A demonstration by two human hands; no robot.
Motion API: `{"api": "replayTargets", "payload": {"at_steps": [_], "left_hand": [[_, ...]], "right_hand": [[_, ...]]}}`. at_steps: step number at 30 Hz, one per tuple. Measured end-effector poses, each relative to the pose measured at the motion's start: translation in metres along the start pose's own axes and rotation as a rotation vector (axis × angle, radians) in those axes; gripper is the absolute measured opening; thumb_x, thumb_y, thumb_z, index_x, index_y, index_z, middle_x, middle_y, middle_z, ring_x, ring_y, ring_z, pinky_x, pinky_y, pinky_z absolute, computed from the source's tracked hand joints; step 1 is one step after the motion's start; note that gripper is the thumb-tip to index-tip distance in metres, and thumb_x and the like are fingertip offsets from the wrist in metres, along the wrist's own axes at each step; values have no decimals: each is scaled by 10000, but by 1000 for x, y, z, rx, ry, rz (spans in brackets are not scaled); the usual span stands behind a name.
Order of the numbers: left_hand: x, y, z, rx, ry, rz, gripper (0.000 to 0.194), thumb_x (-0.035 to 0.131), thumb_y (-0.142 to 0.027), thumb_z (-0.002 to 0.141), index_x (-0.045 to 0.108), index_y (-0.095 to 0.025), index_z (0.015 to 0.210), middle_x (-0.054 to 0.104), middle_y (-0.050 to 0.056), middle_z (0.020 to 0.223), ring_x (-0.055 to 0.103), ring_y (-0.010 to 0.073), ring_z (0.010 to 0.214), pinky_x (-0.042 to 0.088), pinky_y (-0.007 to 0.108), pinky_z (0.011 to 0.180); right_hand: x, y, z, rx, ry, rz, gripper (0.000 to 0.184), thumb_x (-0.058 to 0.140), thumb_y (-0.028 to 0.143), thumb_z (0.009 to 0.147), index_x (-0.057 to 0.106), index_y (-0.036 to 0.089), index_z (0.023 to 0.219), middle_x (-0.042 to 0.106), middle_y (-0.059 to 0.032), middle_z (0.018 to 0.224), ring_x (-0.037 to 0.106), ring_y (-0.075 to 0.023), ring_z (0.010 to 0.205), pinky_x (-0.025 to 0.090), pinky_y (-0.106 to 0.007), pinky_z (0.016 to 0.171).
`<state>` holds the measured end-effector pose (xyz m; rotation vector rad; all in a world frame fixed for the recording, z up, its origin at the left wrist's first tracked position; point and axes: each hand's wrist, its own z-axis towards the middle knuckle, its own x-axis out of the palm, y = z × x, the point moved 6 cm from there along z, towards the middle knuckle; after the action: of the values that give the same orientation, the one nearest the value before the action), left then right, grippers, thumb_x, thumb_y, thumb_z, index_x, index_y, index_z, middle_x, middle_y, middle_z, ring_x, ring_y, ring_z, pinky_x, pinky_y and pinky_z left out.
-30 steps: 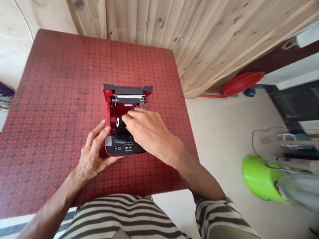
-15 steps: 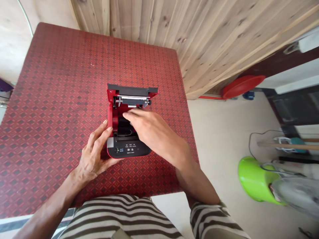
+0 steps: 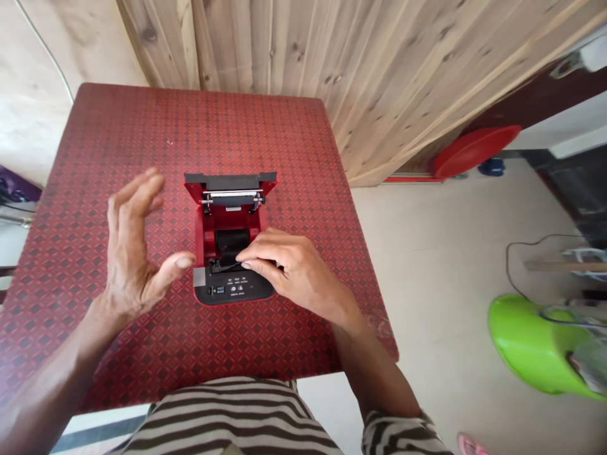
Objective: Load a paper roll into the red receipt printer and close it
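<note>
A small red and black label printer (image 3: 237,287) sits on the table with its lid (image 3: 230,182) raised. A dark, shiny black roll (image 3: 231,239) lies in its red compartment. At the front of the compartment, the thumb and forefinger of my right hand (image 3: 296,268) are pinched together on what looks like the loose end of the black roll. My left hand (image 3: 135,246) is off the printer, held to its left with the fingers raised and the thumb apart, holding nothing.
The printer rests on a table (image 3: 118,133) covered in red patterned cloth, against a wooden plank wall (image 3: 294,50). On the floor to the right stand a green bucket (image 3: 521,341) and a red basin (image 3: 474,151). A dark cable (image 3: 507,253) curves over the floor.
My left hand has let go of the printer's left side and opened out leftward. My right hand has moved from inside the compartment toward its front edge, fingertips pinched.
</note>
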<state>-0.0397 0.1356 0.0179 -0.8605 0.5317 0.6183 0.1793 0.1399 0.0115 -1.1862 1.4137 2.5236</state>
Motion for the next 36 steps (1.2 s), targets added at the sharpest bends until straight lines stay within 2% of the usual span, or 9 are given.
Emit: {"api": "replayTargets", "payload": {"at_steps": [2, 6, 10, 15, 19, 24, 29, 33, 36], "left_hand": [[6, -3, 25, 95, 38, 25, 904, 489, -744, 961, 292, -174, 1635, 395, 207, 1631, 410, 372, 1504, 488, 556, 1154], [15, -14, 39, 184, 143, 59, 848, 384, -738, 1003, 316, -161, 1621, 613, 166, 1438, 603, 305, 1296, 486, 543, 1134], [14, -29, 7, 244, 165, 68, 893, 562, -749, 920, 351, -238, 1621, 637, 139, 1384, 637, 304, 1251, 543, 474, 1090], [23, -35, -36, 297, 192, 82, 956, 807, -634, 797, 434, -219, 1574, 601, 167, 1376, 614, 366, 1308, 558, 516, 1093], [29, -32, -43, 310, 174, 82, 866, 832, -558, 809, 483, -227, 1529, 610, 156, 1352, 619, 360, 1301, 567, 519, 1079], [29, -32, -41, 317, 181, 95, 812, 832, -530, 819, 514, -220, 1499, 611, 152, 1326, 629, 349, 1272, 566, 509, 1052], [29, -31, -41, 315, 182, 114, 778, 836, -513, 821, 524, -247, 1483, 615, 143, 1322, 637, 340, 1253, 566, 503, 1026], [32, -31, -45, 290, 158, 100, 785, 833, -518, 821, 513, -261, 1490, 598, 144, 1337, 626, 343, 1271, 572, 527, 1047], [30, -32, -55, 230, 75, 119, 826, 833, -520, 820, 471, -286, 1524, 572, 141, 1397, 607, 349, 1312, 569, 556, 1080]], "right_hand": [[1, 6, -3, -18, -48, -77, 167, 596, 175, 1048, 758, 186, 1009, 775, -47, 1007, 685, -164, 930, 561, -327, 869], [7, 25, -13, -59, -174, -349, 227, 555, 126, 1046, 771, 190, 1014, 742, -62, 980, 600, -174, 861, 525, -331, 806], [15, 35, -23, -93, -265, -490, 226, 555, 110, 1033, 772, 172, 1048, 718, -57, 929, 564, -170, 798, 520, -309, 757], [24, 28, -27, -39, -198, -501, 280, 495, 120, 1054, 761, 197, 1100, 715, -62, 924, 609, -175, 812, 549, -324, 762], [20, 30, -30, -42, -220, -457, 237, 546, 130, 1036, 748, 170, 1152, 742, -81, 960, 634, -184, 825, 569, -343, 770], [0, 30, -37, -28, -373, -309, 266, 639, 157, 1008, 699, 207, 1263, 757, -60, 987, 663, -176, 847, 588, -339, 801], [-23, -18, -44, 92, -513, -241, 179, 625, 170, 1022, 729, 212, 1161, 773, -47, 986, 710, -164, 875, 584, -316, 799], [-12, -81, -46, 186, -412, -280, 212, 564, 249, 1053, 745, 148, 1097, 766, -90, 940, 706, -197, 838, 576, -345, 785], [3, -113, -49, 257, -319, -293, 260, 523, 274, 1061, 739, 142, 1121, 763, -117, 995, 701, -216, 881, 564, -353, 804]]}}
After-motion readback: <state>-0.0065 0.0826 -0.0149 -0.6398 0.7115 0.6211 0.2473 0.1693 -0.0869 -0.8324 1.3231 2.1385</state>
